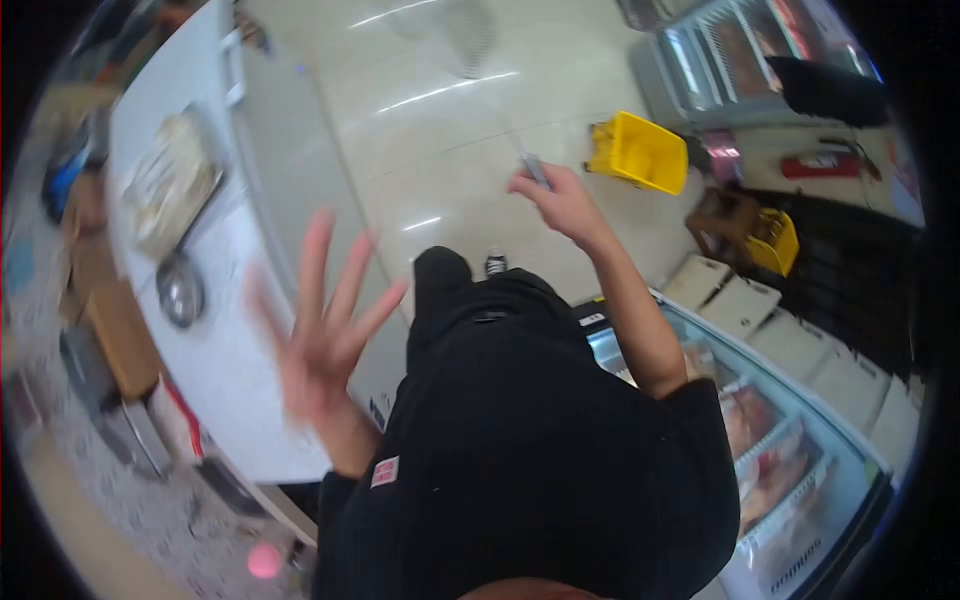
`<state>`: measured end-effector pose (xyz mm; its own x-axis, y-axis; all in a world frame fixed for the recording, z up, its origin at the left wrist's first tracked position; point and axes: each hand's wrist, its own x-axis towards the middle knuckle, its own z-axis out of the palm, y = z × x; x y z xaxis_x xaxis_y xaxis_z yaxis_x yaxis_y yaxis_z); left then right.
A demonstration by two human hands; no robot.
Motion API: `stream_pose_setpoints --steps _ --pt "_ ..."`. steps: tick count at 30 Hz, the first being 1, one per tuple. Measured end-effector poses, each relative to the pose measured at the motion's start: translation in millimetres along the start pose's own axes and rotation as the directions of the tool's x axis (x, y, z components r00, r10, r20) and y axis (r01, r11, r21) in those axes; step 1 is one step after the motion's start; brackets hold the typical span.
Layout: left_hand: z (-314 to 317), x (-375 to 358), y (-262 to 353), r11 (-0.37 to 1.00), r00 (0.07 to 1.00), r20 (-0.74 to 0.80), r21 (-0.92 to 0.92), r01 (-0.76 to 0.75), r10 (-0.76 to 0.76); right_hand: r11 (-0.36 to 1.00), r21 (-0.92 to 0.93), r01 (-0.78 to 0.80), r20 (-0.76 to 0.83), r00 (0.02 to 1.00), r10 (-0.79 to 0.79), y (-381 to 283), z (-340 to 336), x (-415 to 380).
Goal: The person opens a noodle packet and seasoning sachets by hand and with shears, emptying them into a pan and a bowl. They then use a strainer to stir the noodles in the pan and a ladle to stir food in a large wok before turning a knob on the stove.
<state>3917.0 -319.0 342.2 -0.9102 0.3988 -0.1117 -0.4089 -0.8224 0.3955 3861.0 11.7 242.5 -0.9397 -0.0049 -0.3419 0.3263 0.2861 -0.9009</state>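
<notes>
My left hand [325,335] is raised beside the white counter, fingers spread and slightly blurred, with nothing in it. In my right hand [565,205], out over the tiled floor, is the grey handle of a wire strainer [468,40]. The strainer's thin shaft runs up and away, and its mesh head looks faint and blurred. On the white counter [240,400] lie a plastic bag with pale contents [170,190] and a round metal bowl [181,290], both left of my left hand.
A yellow bucket [640,152] stands on the floor past my right hand. At the lower right is a glass-topped freezer [850,450] with packed food. A display fridge [710,65] is at the upper right. Boxes [122,335] line the counter's far left side.
</notes>
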Motion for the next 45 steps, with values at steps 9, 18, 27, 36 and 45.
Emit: stream_pose_setpoints --steps 9,18,27,36,45 --pt "-25.2 241.7 89.8 -0.202 0.644 -0.366 0.927 0.316 -0.672 0.978 -0.194 -0.081 -0.047 0.996 0.073 -54.6 -56.1 203.3" --pt "71.8 536.6 83.5 0.341 -0.054 0.346 0.865 -0.368 -0.937 0.959 0.011 -0.282 -0.354 0.896 0.267 -99.0 -95.4 357.8" --pt "60.5 824.1 144.3 0.265 -0.210 0.266 0.964 0.035 -0.941 0.946 -0.155 -0.285 -0.425 0.884 0.196 -118.9 -166.6 639.4" --pt "-47.5 918.4 432.8 0.538 0.707 0.566 0.785 -0.307 -0.423 0.915 -0.249 -0.317 -0.345 0.912 0.223 -287.3 -214.6 939.2" --pt "-54.4 1089.2 551.8 0.648 0.785 0.594 0.670 -0.361 -0.177 0.949 -0.231 -0.215 -0.052 0.977 0.209 -372.9 -139.8 1214.6"
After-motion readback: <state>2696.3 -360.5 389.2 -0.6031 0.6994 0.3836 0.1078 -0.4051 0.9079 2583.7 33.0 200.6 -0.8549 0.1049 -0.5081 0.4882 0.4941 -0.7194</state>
